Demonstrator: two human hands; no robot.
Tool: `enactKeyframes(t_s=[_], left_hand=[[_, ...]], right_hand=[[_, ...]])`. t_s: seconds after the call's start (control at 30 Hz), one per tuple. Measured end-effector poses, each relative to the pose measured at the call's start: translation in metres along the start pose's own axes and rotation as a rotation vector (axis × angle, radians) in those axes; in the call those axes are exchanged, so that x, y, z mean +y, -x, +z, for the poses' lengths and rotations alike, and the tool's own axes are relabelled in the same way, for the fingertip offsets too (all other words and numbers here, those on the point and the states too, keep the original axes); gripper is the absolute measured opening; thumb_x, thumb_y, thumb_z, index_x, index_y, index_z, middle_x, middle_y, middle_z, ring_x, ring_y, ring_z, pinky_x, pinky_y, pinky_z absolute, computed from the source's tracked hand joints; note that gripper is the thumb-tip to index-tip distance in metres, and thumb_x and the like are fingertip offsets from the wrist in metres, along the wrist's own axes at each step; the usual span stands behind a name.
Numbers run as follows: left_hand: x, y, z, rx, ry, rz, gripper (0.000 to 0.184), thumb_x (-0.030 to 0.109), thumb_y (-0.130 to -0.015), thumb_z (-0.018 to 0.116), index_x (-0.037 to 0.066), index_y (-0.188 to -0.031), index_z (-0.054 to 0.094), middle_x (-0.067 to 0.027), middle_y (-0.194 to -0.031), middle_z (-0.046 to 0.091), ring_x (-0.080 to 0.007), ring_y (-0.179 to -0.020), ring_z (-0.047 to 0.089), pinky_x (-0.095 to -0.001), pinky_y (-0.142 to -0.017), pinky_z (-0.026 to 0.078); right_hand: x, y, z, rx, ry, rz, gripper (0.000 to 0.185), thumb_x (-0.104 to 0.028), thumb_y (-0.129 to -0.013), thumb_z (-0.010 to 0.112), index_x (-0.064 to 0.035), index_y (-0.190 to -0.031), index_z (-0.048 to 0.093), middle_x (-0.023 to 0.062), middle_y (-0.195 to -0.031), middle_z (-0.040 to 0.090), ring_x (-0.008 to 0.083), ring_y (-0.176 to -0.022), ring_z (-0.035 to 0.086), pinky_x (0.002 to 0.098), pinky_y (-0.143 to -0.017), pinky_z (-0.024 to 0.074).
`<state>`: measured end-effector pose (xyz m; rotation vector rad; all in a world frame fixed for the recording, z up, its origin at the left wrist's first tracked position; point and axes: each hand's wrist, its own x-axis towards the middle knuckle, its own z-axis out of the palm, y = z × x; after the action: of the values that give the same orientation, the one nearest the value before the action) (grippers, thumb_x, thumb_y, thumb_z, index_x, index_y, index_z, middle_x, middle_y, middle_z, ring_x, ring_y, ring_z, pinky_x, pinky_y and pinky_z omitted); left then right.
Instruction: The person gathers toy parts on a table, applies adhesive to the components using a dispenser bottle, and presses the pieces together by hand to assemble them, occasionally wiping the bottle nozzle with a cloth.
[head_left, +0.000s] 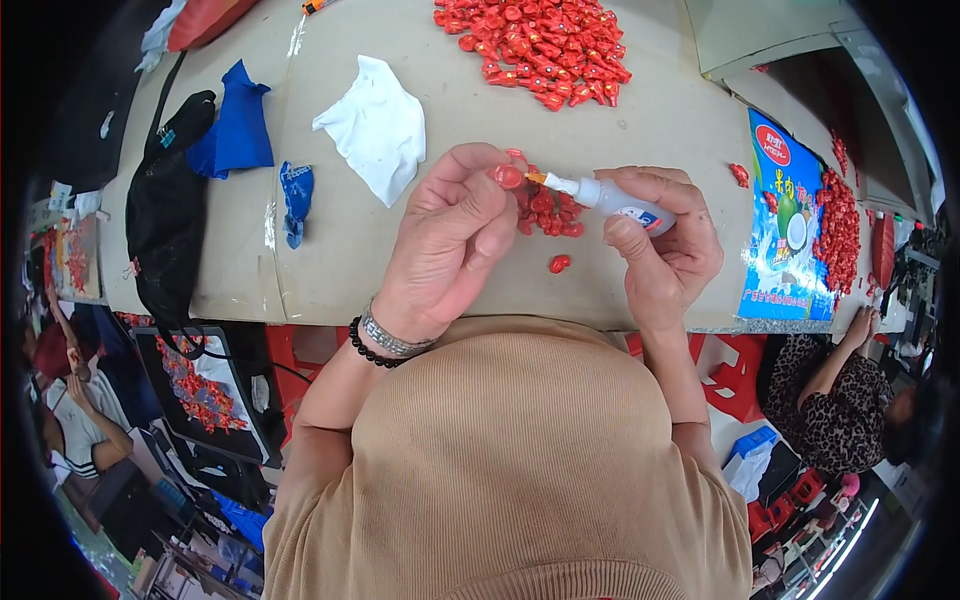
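Between thumb and fingertips, my left hand (455,230) pinches a small round red plastic piece (508,177). A white squeeze bottle (630,207) with a narrow nozzle lies tilted in my right hand (672,240), its fingers wrapped round the body. The nozzle tip points left and is at or very near the red piece; whether they touch I cannot tell. Beneath the nozzle is a small heap of red pieces (553,215), partly hidden by my left hand. One loose red piece (559,263) lies closer to me.
A large pile of red parts (545,45) sits at the back. White cloth (376,130), blue cloth (243,118) and a black bag (165,215) lie to the left. On the right, more red parts (838,230) border a blue printed sheet (785,250). Other people are at both sides.
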<state>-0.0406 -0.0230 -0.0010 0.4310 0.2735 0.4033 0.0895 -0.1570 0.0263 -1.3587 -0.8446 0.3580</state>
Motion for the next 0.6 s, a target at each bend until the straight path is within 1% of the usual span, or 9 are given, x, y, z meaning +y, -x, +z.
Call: enactKeyframes(t_s=[0.03,0.1,0.2,0.43,0.5,0.53,0.6], left_hand=[[0.0,0.0,0.001,0.001,0.0,0.001,0.016,0.011,-0.094,0.056,0.006,-0.109,0.056,-0.0002,-0.088,0.06,-0.0056,-0.054,0.039,-0.0191,-0.047,0.031],[0.002,0.0,0.002,0.027,-0.017,-0.014,0.016,0.011,-0.094,0.056,0.005,-0.109,0.056,0.0002,-0.084,0.059,-0.0058,-0.055,0.038,-0.0195,-0.048,0.031],[0.001,0.001,0.002,0.038,-0.007,-0.012,0.017,0.01,-0.093,0.057,0.005,-0.11,0.056,0.0005,-0.082,0.058,-0.006,-0.055,0.038,-0.02,-0.049,0.031],[0.002,0.001,0.002,0.043,-0.003,-0.017,0.017,0.007,-0.092,0.057,0.005,-0.11,0.056,0.0006,-0.082,0.058,-0.0061,-0.055,0.038,-0.0202,-0.049,0.032],[0.001,0.0,0.001,0.034,-0.005,-0.019,0.017,0.008,-0.092,0.058,0.004,-0.109,0.056,0.0002,-0.082,0.058,-0.0058,-0.055,0.038,-0.02,-0.049,0.031],[0.001,0.0,0.0,0.034,-0.005,-0.019,0.017,0.008,-0.092,0.058,0.004,-0.109,0.056,0.0002,-0.082,0.058,-0.0058,-0.055,0.038,-0.02,-0.049,0.031],[0.001,0.0,-0.002,0.012,0.025,-0.024,0.017,0.008,-0.092,0.058,0.004,-0.109,0.057,-0.0002,-0.084,0.059,-0.0054,-0.055,0.038,-0.0197,-0.049,0.031]], right_hand=[[0.0,0.0,0.0,-0.001,0.0,0.0,0.026,0.012,-0.076,0.061,0.006,-0.101,0.062,0.015,-0.098,0.061,0.0189,-0.083,0.063,0.0261,-0.059,0.0563],[0.003,-0.002,0.001,-0.027,0.008,-0.066,0.025,0.013,-0.077,0.06,0.0069,-0.1,0.062,0.016,-0.098,0.06,0.0192,-0.082,0.063,0.0256,-0.053,0.0579],[0.006,-0.003,0.0,-0.041,0.079,-0.124,0.025,0.013,-0.077,0.06,0.0065,-0.101,0.062,0.0156,-0.098,0.06,0.0191,-0.082,0.063,0.0259,-0.055,0.0576],[0.006,-0.002,-0.001,-0.052,0.076,-0.106,0.025,0.012,-0.077,0.061,0.0062,-0.101,0.062,0.0153,-0.098,0.06,0.0188,-0.083,0.063,0.0257,-0.054,0.0577],[0.005,-0.001,-0.001,-0.032,0.135,-0.049,0.026,-0.003,-0.08,0.069,0.0018,-0.104,0.059,0.0154,-0.101,0.064,0.0151,-0.084,0.06,0.0233,-0.067,0.0487],[0.007,0.0,-0.002,-0.032,0.135,-0.049,0.026,-0.003,-0.08,0.069,0.0018,-0.104,0.059,0.0154,-0.101,0.064,0.0151,-0.084,0.06,0.0233,-0.067,0.0487],[0.011,0.0,-0.005,0.0,0.142,-0.097,0.026,-0.004,-0.081,0.069,0.0017,-0.104,0.059,0.0155,-0.101,0.063,0.0123,-0.076,0.058,0.0207,-0.06,0.0473]])
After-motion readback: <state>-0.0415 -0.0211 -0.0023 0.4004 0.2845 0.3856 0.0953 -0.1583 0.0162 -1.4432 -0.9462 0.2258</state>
